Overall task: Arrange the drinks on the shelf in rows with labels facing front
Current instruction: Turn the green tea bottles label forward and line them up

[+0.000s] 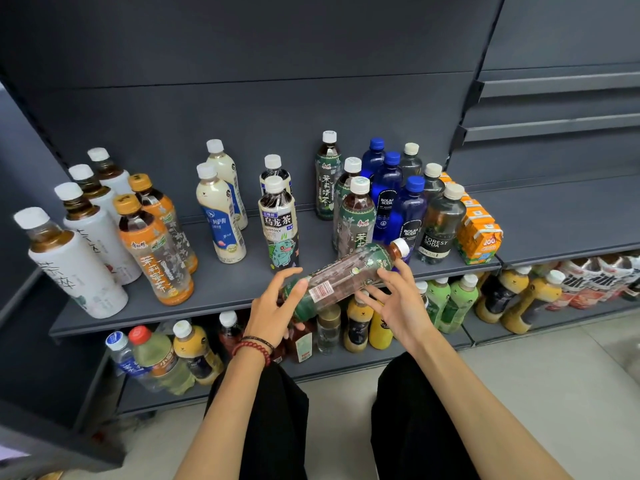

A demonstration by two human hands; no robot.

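Note:
A green-labelled jasmine tea bottle [341,275] with a white cap lies tilted in the air in front of the shelf [225,292], cap pointing right, barcode facing me. My left hand [277,306] grips its bottom end. My right hand [394,299] touches its upper part with fingers spread. Behind it on the shelf stand three more green tea bottles [356,216] in a row. To the left stand oolong tea bottles [278,223], milk tea bottles [221,213], orange-labelled bottles [152,244] and white-wrapped bottles [76,261], each kind in its own row.
Blue soda bottles [398,202], dark Forest Soda bottles [440,220] and orange juice cartons [479,233] fill the shelf's right end. The lower shelf [346,362] holds many mixed bottles. Dark back panels and bare upper shelves [554,84] rise behind. My knees are below.

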